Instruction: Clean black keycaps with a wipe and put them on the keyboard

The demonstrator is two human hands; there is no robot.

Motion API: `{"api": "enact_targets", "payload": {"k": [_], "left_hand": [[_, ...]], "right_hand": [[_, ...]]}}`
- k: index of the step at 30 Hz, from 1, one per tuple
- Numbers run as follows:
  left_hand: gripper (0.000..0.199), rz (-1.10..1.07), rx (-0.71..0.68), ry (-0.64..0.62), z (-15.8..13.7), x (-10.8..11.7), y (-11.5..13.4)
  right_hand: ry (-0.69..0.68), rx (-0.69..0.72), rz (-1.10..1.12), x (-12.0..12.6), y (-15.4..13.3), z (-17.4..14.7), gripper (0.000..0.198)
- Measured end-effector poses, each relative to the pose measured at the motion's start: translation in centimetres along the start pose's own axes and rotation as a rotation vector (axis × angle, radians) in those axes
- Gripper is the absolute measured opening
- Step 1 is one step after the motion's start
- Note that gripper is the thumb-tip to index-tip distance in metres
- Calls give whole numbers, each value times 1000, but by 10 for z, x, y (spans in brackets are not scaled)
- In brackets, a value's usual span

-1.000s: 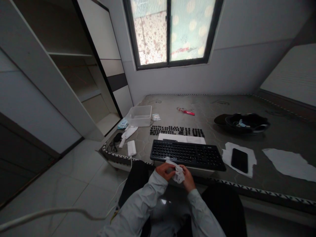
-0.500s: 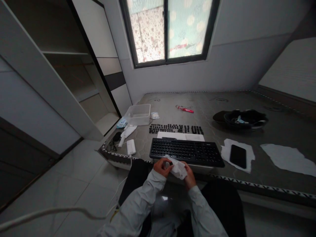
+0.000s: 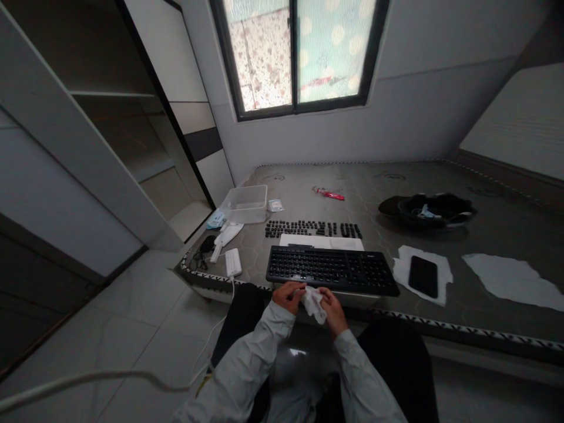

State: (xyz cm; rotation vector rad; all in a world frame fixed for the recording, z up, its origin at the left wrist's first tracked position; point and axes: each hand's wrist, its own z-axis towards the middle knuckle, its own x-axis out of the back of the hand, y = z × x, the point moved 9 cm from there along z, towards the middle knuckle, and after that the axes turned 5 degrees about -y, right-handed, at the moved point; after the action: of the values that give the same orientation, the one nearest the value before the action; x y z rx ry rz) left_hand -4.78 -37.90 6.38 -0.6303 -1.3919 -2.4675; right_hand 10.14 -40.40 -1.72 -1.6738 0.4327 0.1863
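Just in front of the keyboard's near edge, both hands work close together on a crumpled white tissue (image 3: 314,306). My right hand (image 3: 333,310) grips the tissue from the right, fingers bunched into it. My left hand (image 3: 288,297) is closed, its fingertips pressed against the tissue's left side. A small black keycap showed at those fingertips a moment ago; hand and tissue now mostly hide it. The black keyboard (image 3: 330,269) lies flat beyond the hands. Behind it, loose black keycaps (image 3: 304,228) are laid out in rows.
A white sheet (image 3: 321,241) lies behind the keyboard. A clear plastic box (image 3: 247,204), white power strip (image 3: 233,262) and cable are at left. At right are a phone (image 3: 423,277) on a tissue, another white cloth (image 3: 511,281) and a dark cap (image 3: 427,211). A red item (image 3: 330,194) lies farther back.
The tissue has been bunched smaller and turned, now hanging down between the hands. My right hand has moved slightly left, closer to my left hand. The black keycap has become mostly covered.
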Motion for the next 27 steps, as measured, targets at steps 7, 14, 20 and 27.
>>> {"api": "enact_targets", "payload": {"k": [7,14,20,27], "left_hand": [[23,77,165,-44,2,0,-10],[17,197,24,-152,41,-8,4],[18,340,84,-200,97,-17,-5],[19,492,100,-399,145,-47,-28]], "right_hand": [[27,-49,62,4,4,1,36],[45,-45,83,3,1,2,37],[42,-34,97,5,0,-1,37],[36,-25,91,12,3,-2,36]]}}
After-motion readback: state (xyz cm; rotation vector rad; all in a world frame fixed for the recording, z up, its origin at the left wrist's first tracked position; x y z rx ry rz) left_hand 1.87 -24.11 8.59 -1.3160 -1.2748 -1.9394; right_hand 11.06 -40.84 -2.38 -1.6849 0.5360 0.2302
